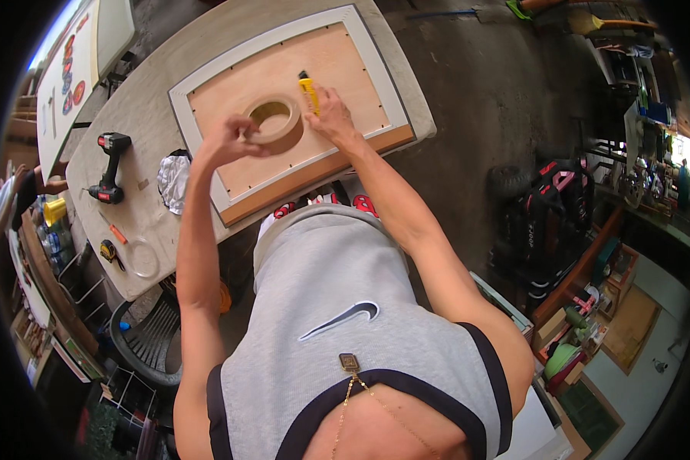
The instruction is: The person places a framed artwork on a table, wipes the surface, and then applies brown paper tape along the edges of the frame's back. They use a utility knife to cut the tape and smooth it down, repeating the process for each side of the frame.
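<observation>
My left hand point(228, 142) is closed on a wide roll of brown tape point(285, 141), held above the picture frame with its round opening showing. A yellow utility knife point(308, 93) is in my right hand point(332, 116), its dark tip pointing away from me. Beneath both hands lies a white picture frame point(369, 63), back side up, with a tan backing board point(230, 88) inside it. Small dark tabs dot the inner edge of the frame. A strip of brown tape point(387, 140) runs along the frame's near side.
The frame rests on a worn pale table point(149, 103). At its left are a cordless drill point(111, 170), a crumpled white cloth point(174, 184), an orange-handled screwdriver point(116, 234), a tape measure point(110, 251) and a clear ring point(142, 258). A dark chair point(147, 337) stands below.
</observation>
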{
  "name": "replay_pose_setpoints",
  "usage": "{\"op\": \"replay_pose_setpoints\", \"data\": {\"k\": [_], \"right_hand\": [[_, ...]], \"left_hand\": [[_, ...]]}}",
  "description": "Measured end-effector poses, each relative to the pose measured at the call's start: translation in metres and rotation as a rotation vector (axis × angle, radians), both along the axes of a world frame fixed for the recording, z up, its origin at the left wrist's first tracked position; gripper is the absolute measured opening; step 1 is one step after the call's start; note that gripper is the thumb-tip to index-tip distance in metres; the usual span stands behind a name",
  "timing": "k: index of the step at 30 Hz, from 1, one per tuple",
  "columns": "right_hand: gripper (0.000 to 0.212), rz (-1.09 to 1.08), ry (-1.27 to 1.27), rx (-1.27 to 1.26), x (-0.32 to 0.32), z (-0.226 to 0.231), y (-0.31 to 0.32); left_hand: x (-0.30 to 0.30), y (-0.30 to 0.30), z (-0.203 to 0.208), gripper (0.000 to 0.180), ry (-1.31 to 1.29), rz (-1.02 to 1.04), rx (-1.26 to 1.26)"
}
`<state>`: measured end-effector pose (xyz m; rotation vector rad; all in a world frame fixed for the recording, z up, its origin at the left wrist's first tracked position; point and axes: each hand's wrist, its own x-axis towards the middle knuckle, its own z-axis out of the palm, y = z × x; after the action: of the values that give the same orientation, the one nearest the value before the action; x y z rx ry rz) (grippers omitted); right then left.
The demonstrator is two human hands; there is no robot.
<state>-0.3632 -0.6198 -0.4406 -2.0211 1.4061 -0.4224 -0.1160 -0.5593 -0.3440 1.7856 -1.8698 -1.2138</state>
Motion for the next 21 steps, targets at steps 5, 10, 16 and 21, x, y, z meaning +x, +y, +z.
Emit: {"op": "replay_pose_setpoints", "data": {"k": [5, 10, 16, 21], "right_hand": [[0.059, 0.315, -0.291, -0.054, -0.042, 0.049, 0.023], [0.053, 0.532, -0.486, 0.13, -0.117, 0.101, 0.091], [0.043, 0.305, -0.655, 0.242, -0.199, 0.126, 0.122], [0.038, 0.234, -0.696, 0.354, -0.267, 0.137, 0.132]], "left_hand": [[-0.018, 0.012, 0.06, 0.047, -0.087, -0.319, 0.212], [-0.092, -0.007, 0.067, 0.056, -0.134, -0.588, 0.369], [-0.18, 0.0, 0.054, 0.07, 0.664, -0.19, 0.276], [-0.258, 0.031, 0.041, 0.058, 0.833, 0.152, 0.28]]}}
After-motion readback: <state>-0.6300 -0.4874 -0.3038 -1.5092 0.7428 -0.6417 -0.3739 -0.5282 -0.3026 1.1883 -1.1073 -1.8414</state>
